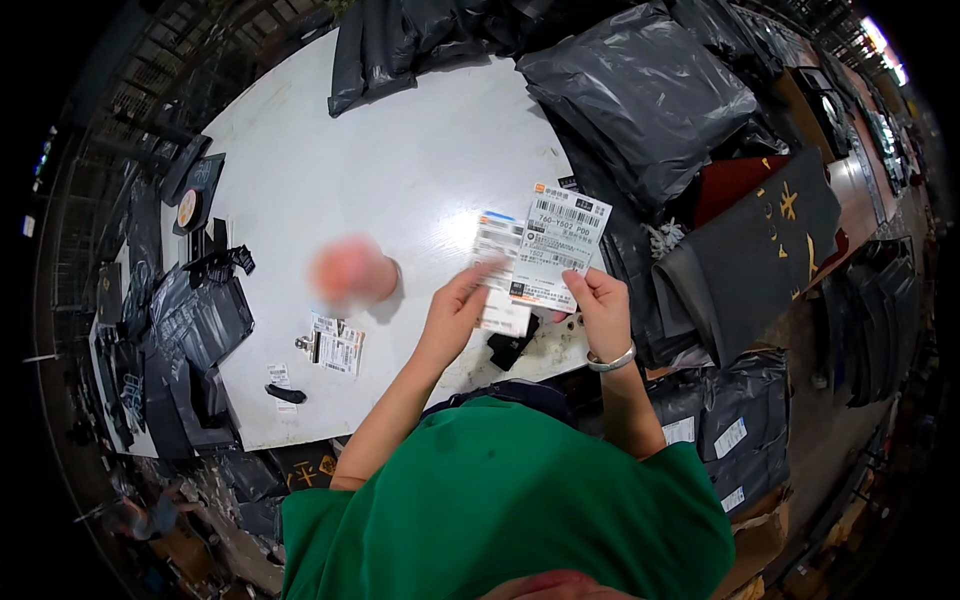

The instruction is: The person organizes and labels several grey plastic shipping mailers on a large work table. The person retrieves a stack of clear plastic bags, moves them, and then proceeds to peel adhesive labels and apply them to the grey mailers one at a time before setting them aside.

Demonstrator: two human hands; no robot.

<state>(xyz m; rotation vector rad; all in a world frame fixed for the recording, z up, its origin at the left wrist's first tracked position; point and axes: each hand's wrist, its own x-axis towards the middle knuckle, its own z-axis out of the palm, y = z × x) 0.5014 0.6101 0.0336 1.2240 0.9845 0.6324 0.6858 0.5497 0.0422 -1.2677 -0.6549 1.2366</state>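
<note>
Both my hands' fingers [478,272] pinch labels [555,245] above worktop [400,160]; loose left grip risks dropping small label [497,240]

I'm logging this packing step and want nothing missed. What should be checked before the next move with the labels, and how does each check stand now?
1. Right hand grips the larger shipping label at its lower edge: ok.
2. Left hand touches the smaller label; whether it is pinched or just touched: cannot tell.
3. The two labels separated: not ok, they overlap.
4. Bare white table space ahead of the hands: ok.
5. Grey mailer bags close by on the right: ok.
6. Clip of spare labels lying flat on the table: ok.
</note>
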